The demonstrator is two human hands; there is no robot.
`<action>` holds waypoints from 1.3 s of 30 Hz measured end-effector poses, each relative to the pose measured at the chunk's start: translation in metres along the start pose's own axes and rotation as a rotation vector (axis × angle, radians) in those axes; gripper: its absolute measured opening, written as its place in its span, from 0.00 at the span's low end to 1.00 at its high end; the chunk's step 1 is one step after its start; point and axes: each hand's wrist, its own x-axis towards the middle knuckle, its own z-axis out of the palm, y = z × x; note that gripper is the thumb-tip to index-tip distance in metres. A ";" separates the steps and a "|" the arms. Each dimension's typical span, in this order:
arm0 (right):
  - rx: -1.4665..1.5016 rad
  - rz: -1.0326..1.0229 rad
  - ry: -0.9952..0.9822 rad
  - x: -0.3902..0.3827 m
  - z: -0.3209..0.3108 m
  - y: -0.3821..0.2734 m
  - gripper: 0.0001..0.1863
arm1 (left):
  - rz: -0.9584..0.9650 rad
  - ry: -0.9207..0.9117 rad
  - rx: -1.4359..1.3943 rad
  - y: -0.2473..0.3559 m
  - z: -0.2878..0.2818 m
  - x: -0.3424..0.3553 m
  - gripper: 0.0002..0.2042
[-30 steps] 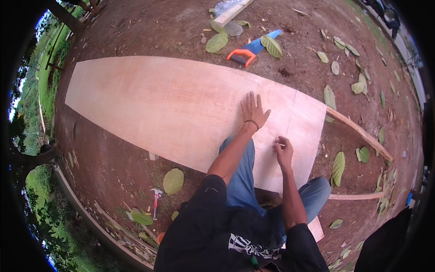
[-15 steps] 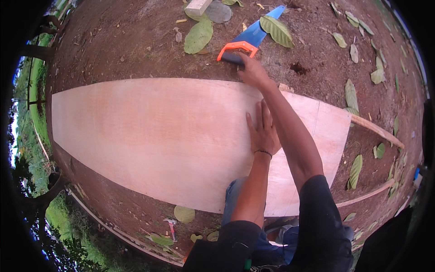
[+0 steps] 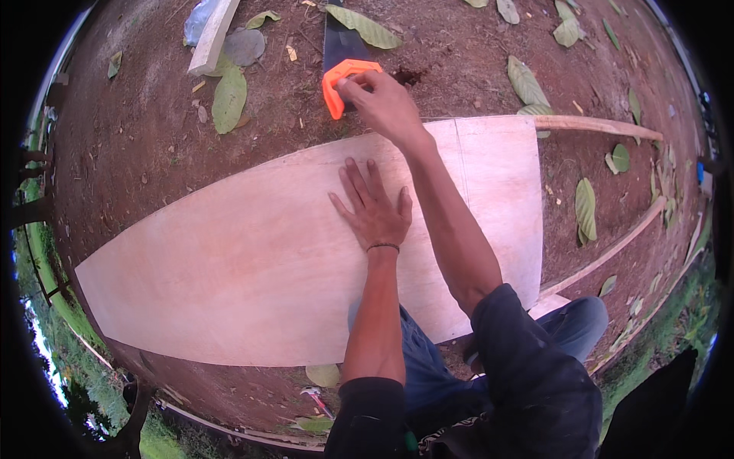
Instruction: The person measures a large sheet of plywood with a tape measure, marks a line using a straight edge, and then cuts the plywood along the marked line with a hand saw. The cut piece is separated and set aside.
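My left hand (image 3: pixel 373 210) lies flat on a broad sheet of pale plywood (image 3: pixel 229 260), fingers spread. A dark band circles that wrist. Beyond the sheet's far edge, my right hand (image 3: pixel 384 103) is closed on the orange handle of a handsaw (image 3: pixel 335 83). The saw's dark blade points away from me over the bare soil, with a large green leaf (image 3: pixel 363 27) lying across part of it. A pencil-like line crosses the plywood near its right end.
Two wooden strips, a far one (image 3: pixel 600 125) and a near one (image 3: pixel 612 249), extend right from the sheet. A wood block (image 3: pixel 214 38) lies at the far left beside a flat stone (image 3: pixel 245 47). A hammer (image 3: pixel 316 399) rests near the sheet's near edge, and leaves dot the soil.
My view has turned, so the sheet appears tilted. The saw has swung round in the picture and its blade looks darker. My right hand has shifted its hold on the handle.
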 end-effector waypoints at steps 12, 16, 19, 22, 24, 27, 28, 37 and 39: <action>-0.148 -0.036 0.391 -0.208 -0.163 0.154 0.19 | 0.005 0.183 -0.062 0.003 0.013 -0.001 0.39; -0.205 -0.132 0.588 -0.224 -0.135 0.173 0.35 | 0.003 0.180 -0.085 0.001 0.011 -0.001 0.39; 0.121 0.241 0.696 -0.223 -0.127 0.144 0.54 | 0.009 0.229 -0.054 -0.006 0.018 -0.001 0.38; -0.168 0.390 0.738 -0.206 -0.124 0.160 0.56 | 0.000 0.209 -0.038 0.002 0.019 -0.003 0.38; -0.034 0.396 0.777 -0.197 -0.125 0.177 0.49 | -0.012 0.185 -0.044 0.008 0.014 -0.001 0.38; 0.399 0.342 0.682 -0.199 -0.133 0.176 0.36 | -0.016 0.178 -0.060 0.006 0.009 0.000 0.38; 0.519 0.315 0.614 -0.209 -0.137 0.164 0.31 | -0.015 0.188 -0.061 0.003 0.010 -0.002 0.38; 1.010 0.040 0.365 -0.216 -0.140 0.099 0.13 | 0.016 0.197 -0.079 0.005 0.011 -0.002 0.38; 0.932 -0.019 0.405 -0.225 -0.147 0.097 0.08 | 0.022 0.206 -0.078 0.006 0.011 -0.001 0.38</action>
